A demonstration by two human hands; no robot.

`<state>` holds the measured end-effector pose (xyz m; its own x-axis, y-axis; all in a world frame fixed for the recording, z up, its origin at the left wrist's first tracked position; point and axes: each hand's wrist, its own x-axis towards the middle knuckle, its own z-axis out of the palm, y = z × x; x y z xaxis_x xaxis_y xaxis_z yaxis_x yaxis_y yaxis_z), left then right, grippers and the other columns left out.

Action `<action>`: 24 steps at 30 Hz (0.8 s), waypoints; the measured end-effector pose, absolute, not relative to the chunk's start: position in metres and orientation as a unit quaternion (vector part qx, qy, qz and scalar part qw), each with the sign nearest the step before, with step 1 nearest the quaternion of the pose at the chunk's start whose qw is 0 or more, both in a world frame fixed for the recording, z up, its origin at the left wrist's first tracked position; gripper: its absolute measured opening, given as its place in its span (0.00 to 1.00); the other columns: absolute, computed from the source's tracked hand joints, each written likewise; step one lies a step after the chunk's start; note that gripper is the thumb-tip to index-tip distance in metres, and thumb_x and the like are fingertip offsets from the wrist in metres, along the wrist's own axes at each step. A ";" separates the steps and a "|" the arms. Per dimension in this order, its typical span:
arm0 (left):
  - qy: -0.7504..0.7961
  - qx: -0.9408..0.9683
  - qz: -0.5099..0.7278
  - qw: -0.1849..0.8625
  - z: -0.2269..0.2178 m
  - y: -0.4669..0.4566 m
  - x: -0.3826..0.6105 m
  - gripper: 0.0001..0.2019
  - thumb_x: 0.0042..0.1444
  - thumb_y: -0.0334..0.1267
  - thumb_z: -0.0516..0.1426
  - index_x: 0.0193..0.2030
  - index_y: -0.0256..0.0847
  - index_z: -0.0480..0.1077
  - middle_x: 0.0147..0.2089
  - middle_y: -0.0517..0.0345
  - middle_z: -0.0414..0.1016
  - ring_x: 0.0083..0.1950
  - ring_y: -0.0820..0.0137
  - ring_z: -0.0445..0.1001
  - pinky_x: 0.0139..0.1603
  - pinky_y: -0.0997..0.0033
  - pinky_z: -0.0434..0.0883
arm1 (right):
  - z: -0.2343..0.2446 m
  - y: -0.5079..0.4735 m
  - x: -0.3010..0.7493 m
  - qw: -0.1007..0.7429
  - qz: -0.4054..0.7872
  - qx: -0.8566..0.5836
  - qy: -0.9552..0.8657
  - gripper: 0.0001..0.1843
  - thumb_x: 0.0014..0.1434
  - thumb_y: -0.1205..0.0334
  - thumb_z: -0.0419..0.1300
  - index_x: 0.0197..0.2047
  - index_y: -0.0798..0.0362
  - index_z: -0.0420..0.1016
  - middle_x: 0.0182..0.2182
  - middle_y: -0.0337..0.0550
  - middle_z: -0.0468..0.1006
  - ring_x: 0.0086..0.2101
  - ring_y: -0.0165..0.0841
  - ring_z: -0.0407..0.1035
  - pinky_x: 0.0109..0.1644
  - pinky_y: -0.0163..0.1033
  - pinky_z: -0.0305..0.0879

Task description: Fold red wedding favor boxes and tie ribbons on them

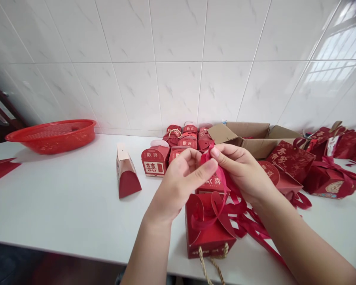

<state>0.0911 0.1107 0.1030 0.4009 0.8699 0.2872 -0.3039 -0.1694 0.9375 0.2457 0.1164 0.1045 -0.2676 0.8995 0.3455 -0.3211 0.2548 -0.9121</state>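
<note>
Both my left hand (187,180) and my right hand (240,168) pinch a red ribbon (224,182), fingertips close together. The ribbon hangs in loops from my fingers, passing over the top of a red gift box (206,235) just below. That box has curved interlocking flaps on top and a twisted rope handle (203,261) hanging down its near side. More loose ribbon (255,225) lies tangled on the table to the right of the box. Directly behind my hands another red box (211,186) is partly covered by them.
Several small red boxes (156,158) cluster by the wall. An opened cardboard carton (255,145) stands behind my right hand, with more red gift boxes (334,180) to its right. A box standing on its own (127,174) is left of the cluster. A red plastic basket (56,138) sits far left.
</note>
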 end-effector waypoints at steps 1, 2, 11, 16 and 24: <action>0.249 0.605 0.463 0.598 0.105 0.108 0.090 0.15 0.53 0.48 0.65 0.37 0.41 0.67 0.32 0.63 0.66 0.34 0.75 0.67 0.37 0.74 0.67 | 0.104 0.117 0.245 0.560 0.533 -0.264 -0.577 0.10 0.60 0.54 0.64 0.32 0.51 0.78 0.25 0.36 0.76 0.26 0.26 0.71 0.33 0.32 0.70; 0.261 0.623 0.439 0.593 0.107 0.105 0.089 0.16 0.51 0.47 0.66 0.37 0.41 0.66 0.32 0.63 0.65 0.34 0.75 0.66 0.35 0.75 0.66 | 0.104 0.117 0.245 0.573 0.506 -0.276 -0.583 0.10 0.60 0.54 0.64 0.32 0.51 0.78 0.24 0.36 0.75 0.25 0.26 0.69 0.32 0.31 0.69; 0.300 0.689 0.354 0.556 0.106 0.115 0.081 0.11 0.60 0.41 0.58 0.31 0.38 0.74 0.28 0.60 0.74 0.29 0.76 0.68 0.33 0.75 0.65 | 0.108 0.125 0.268 0.572 0.449 -0.255 -0.638 0.10 0.59 0.56 0.65 0.29 0.51 0.77 0.24 0.34 0.70 0.24 0.23 0.63 0.29 0.30 0.64; 0.317 0.660 0.396 0.555 0.099 0.119 0.077 0.10 0.59 0.42 0.60 0.31 0.39 0.69 0.29 0.62 0.73 0.31 0.76 0.70 0.33 0.76 0.65 | 0.122 0.117 0.285 0.410 0.309 -0.217 -0.830 0.08 0.61 0.65 0.63 0.30 0.54 0.78 0.25 0.37 0.73 0.26 0.25 0.67 0.30 0.31 0.66; 0.328 0.665 0.421 0.522 0.101 0.117 0.077 0.12 0.59 0.44 0.60 0.30 0.40 0.67 0.28 0.64 0.65 0.29 0.77 0.64 0.31 0.75 0.62 | 0.121 0.100 0.276 0.317 0.043 -0.246 -0.915 0.08 0.63 0.72 0.58 0.37 0.59 0.80 0.31 0.43 0.76 0.29 0.25 0.69 0.32 0.30 0.64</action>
<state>0.0771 0.1171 0.1015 0.4303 0.8761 0.2175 -0.0038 -0.2391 0.9710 0.2759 0.0999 0.1209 -0.6783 0.4768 0.5591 0.4220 0.8757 -0.2349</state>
